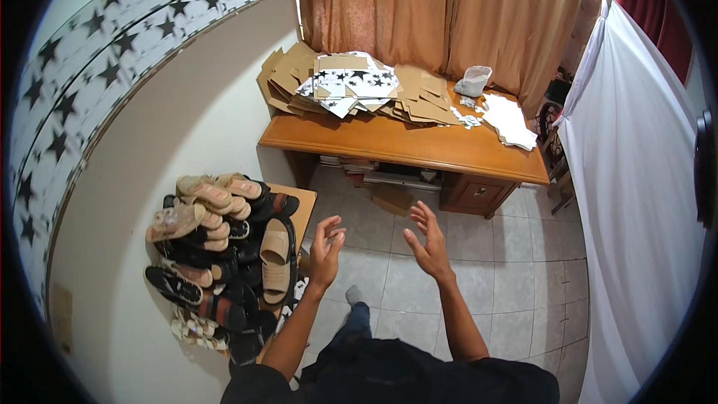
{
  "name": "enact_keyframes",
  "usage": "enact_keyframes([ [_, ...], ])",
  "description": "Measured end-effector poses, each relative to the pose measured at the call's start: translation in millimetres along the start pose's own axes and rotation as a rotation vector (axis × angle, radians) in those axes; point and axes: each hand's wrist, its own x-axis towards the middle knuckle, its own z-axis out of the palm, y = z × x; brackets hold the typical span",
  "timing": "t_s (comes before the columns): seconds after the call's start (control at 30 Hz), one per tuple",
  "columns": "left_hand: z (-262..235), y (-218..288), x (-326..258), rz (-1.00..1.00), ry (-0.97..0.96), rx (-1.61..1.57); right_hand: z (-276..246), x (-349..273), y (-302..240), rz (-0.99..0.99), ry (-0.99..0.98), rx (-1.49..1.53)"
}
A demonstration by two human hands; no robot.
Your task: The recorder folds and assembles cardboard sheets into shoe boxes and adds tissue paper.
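The left hand (pixel 326 251) and the right hand (pixel 426 243) are up in the air in the lower middle of the frame. They are apart, fingers spread, palms turned toward each other, and they hold nothing. The nearest thing to them is the pile of sandals (pixel 217 254), at the left of the frame, heaped on a low wooden stand (pixel 305 206) just beside the left hand. One tan sandal (pixel 275 258) lies at the near edge of the pile. A good grab here, I think, means taking the top sandal first, so the heap does not slide. Farther up is a wooden desk (pixel 419 151) with flat cardboard pieces (pixel 351 86) and white papers (pixel 508 121). Curtains (pixel 449 7) hang behind it.
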Motion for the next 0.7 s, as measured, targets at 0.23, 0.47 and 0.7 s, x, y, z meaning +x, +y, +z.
enact_keyframes([
  [0.23,-6,-26,152,0.014,-0.037,-0.021,28,124,54,0.072,0.036,0.039],
  [0.47,1,-50,281,-0.007,-0.068,-0.008,38,235,114,0.085,0.064,0.02],
  [0.7,18,-103,401,-0.037,-0.038,0.084,42,354,209,0.153,0.02,0.099],
])
